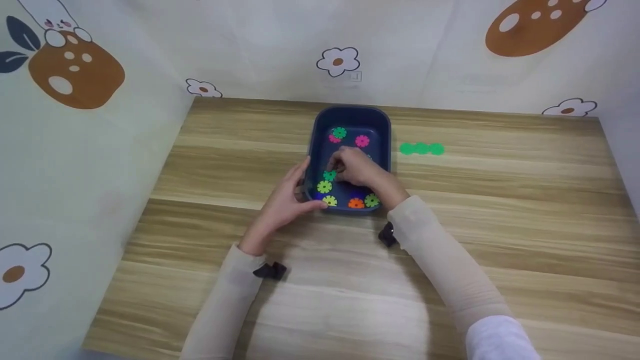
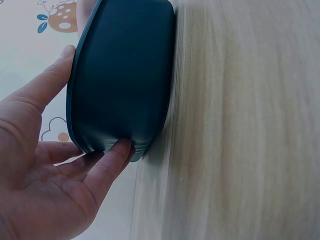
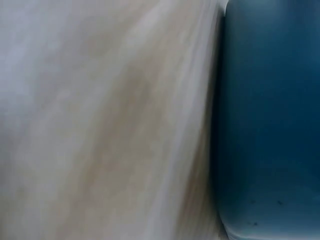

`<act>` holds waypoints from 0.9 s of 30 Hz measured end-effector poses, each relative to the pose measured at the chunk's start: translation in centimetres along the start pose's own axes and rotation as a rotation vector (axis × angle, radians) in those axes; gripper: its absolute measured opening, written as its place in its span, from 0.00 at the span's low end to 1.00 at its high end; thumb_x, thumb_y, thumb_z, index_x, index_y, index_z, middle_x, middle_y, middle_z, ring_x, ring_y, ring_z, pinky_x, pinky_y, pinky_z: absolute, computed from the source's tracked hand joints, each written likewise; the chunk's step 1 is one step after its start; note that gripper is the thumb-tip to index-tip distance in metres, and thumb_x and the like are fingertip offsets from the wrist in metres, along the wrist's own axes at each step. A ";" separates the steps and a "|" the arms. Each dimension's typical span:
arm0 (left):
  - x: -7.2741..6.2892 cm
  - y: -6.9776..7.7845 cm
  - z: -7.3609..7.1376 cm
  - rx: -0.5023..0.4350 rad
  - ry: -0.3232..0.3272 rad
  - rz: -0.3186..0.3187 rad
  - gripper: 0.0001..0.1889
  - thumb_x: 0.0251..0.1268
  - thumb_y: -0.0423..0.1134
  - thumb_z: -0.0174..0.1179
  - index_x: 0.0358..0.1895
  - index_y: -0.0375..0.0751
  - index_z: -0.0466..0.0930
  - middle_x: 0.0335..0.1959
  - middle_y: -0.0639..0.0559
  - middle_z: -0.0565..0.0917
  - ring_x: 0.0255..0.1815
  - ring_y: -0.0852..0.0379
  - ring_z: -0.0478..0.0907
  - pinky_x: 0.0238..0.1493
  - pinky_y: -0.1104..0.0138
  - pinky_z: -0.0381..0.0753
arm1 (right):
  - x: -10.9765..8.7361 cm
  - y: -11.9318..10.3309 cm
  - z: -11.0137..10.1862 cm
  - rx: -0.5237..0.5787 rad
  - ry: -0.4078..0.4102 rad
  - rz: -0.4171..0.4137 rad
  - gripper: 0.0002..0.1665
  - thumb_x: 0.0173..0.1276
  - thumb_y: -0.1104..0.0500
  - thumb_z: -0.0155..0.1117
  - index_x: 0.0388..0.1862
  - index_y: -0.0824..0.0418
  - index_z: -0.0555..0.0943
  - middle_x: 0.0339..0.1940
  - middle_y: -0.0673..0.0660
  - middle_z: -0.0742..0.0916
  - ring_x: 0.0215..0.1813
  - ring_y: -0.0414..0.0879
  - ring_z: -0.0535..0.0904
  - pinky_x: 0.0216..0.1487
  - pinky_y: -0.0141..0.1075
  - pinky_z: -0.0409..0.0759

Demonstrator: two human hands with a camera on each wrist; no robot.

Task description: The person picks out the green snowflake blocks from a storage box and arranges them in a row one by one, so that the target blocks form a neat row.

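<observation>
A deep dark blue plastic bin (image 1: pixel 352 117) stands on the wooden table, its long side running away from me. My left hand (image 1: pixel 285 202) grips its near left corner, the thumb at the near rim and the fingers along the left wall. In the left wrist view, thumb and fingertips touch the bin's outside (image 2: pixel 120 75). Inside the bin, my right hand (image 1: pixel 357 167) has bent fingers right at a green notched snowflake disc (image 1: pixel 329 175); I cannot tell whether they pinch it. The right wrist view holds only the bin's outer wall (image 3: pixel 270 120) and blurred tabletop.
Other discs lie in the bin: pink (image 1: pixel 362 140), green (image 1: pixel 339 132), yellow-green (image 1: pixel 324 186) and orange (image 1: pixel 356 203) among them. Right of the bin, a row of joined green discs (image 1: pixel 422 149) lies on the table (image 1: pixel 500 210). A patterned wall covering (image 1: pixel 400 60) rises behind.
</observation>
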State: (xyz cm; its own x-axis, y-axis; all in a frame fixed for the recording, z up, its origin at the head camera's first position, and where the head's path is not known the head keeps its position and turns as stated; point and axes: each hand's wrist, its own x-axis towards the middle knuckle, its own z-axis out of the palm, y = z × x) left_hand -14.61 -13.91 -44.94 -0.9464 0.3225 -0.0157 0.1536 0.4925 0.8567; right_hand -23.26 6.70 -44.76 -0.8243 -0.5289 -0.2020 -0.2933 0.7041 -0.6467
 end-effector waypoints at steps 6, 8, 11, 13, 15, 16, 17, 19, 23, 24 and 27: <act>0.0 0.1 -0.1 -0.021 0.002 -0.012 0.54 0.49 0.49 0.75 0.77 0.48 0.51 0.75 0.40 0.53 0.67 0.44 0.64 0.60 0.60 0.72 | 0.1 0.0 0.0 -0.026 0.006 -0.048 0.17 0.61 0.68 0.69 0.49 0.63 0.83 0.45 0.57 0.80 0.46 0.49 0.77 0.50 0.39 0.78; 0.0 0.1 0.0 -0.033 -0.002 -0.009 0.54 0.49 0.48 0.75 0.77 0.48 0.50 0.75 0.40 0.53 0.67 0.44 0.64 0.59 0.60 0.73 | 0.1 0.1 0.0 -0.018 0.011 -0.057 0.15 0.60 0.69 0.69 0.47 0.64 0.82 0.44 0.58 0.80 0.45 0.49 0.77 0.49 0.39 0.78; -0.1 0.2 0.0 -0.055 -0.010 -0.007 0.54 0.49 0.49 0.75 0.78 0.48 0.50 0.75 0.40 0.52 0.67 0.43 0.64 0.58 0.61 0.75 | 0.0 0.2 0.0 0.027 0.019 -0.060 0.14 0.60 0.70 0.69 0.44 0.63 0.80 0.42 0.57 0.81 0.44 0.49 0.77 0.48 0.39 0.78; -0.1 0.2 0.1 -0.073 -0.013 -0.009 0.54 0.49 0.48 0.75 0.78 0.48 0.49 0.76 0.41 0.51 0.67 0.42 0.65 0.57 0.61 0.75 | -0.1 0.2 0.0 0.064 0.029 -0.065 0.13 0.60 0.70 0.69 0.43 0.63 0.79 0.40 0.57 0.82 0.42 0.49 0.77 0.47 0.39 0.79; -0.1 0.2 0.1 -0.083 -0.015 -0.009 0.54 0.49 0.48 0.75 0.78 0.49 0.49 0.76 0.42 0.51 0.67 0.42 0.64 0.58 0.60 0.75 | -0.2 0.2 0.0 0.091 0.036 -0.073 0.11 0.61 0.70 0.68 0.41 0.62 0.80 0.38 0.56 0.83 0.41 0.48 0.78 0.46 0.38 0.79; -0.1 0.2 0.1 -0.085 -0.015 -0.010 0.54 0.49 0.47 0.75 0.78 0.49 0.49 0.76 0.42 0.51 0.67 0.42 0.64 0.58 0.59 0.74 | -0.2 0.1 0.0 0.105 0.041 -0.077 0.10 0.61 0.70 0.68 0.40 0.62 0.80 0.37 0.56 0.84 0.40 0.48 0.79 0.46 0.38 0.79; -0.1 0.1 0.1 -0.089 -0.015 -0.010 0.54 0.49 0.47 0.75 0.78 0.49 0.49 0.76 0.42 0.51 0.67 0.41 0.64 0.58 0.59 0.74 | -0.2 0.1 0.0 0.114 0.045 -0.080 0.08 0.62 0.70 0.67 0.40 0.62 0.81 0.37 0.56 0.84 0.39 0.47 0.79 0.45 0.38 0.79; -0.1 0.1 0.1 -0.091 -0.016 -0.012 0.54 0.50 0.46 0.75 0.78 0.49 0.49 0.76 0.42 0.51 0.68 0.41 0.63 0.59 0.57 0.73 | -0.2 0.2 0.0 0.133 0.047 -0.084 0.07 0.63 0.70 0.66 0.39 0.62 0.83 0.36 0.55 0.85 0.38 0.46 0.79 0.44 0.37 0.80; 0.0 0.2 0.2 -0.087 -0.021 -0.026 0.53 0.51 0.42 0.74 0.78 0.46 0.47 0.76 0.40 0.49 0.69 0.39 0.61 0.60 0.55 0.72 | -0.1 0.2 0.0 0.180 0.066 -0.088 0.06 0.63 0.69 0.66 0.38 0.62 0.84 0.35 0.54 0.85 0.36 0.45 0.80 0.43 0.36 0.80; 0.0 0.3 0.2 -0.085 -0.024 -0.034 0.53 0.52 0.41 0.74 0.78 0.45 0.47 0.76 0.39 0.48 0.69 0.38 0.61 0.61 0.54 0.72 | 0.0 0.3 0.0 0.195 0.071 -0.091 0.06 0.63 0.69 0.67 0.38 0.62 0.84 0.34 0.54 0.86 0.36 0.45 0.80 0.43 0.36 0.80; -0.6 2.1 -0.2 -0.089 -0.034 -0.036 0.52 0.54 0.38 0.73 0.77 0.39 0.46 0.76 0.35 0.48 0.68 0.35 0.60 0.61 0.52 0.71 | 0.0 0.4 -0.1 0.225 0.089 -0.092 0.06 0.62 0.68 0.68 0.39 0.62 0.84 0.34 0.53 0.86 0.36 0.45 0.80 0.43 0.35 0.80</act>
State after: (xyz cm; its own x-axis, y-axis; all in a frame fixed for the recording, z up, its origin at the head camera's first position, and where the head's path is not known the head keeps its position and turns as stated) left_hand -13.80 -13.27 -43.05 -0.9404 0.3341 -0.0641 0.0920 0.4312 0.8976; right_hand -23.39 6.98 -44.94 -0.8413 -0.5351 -0.0761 -0.2620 0.5269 -0.8085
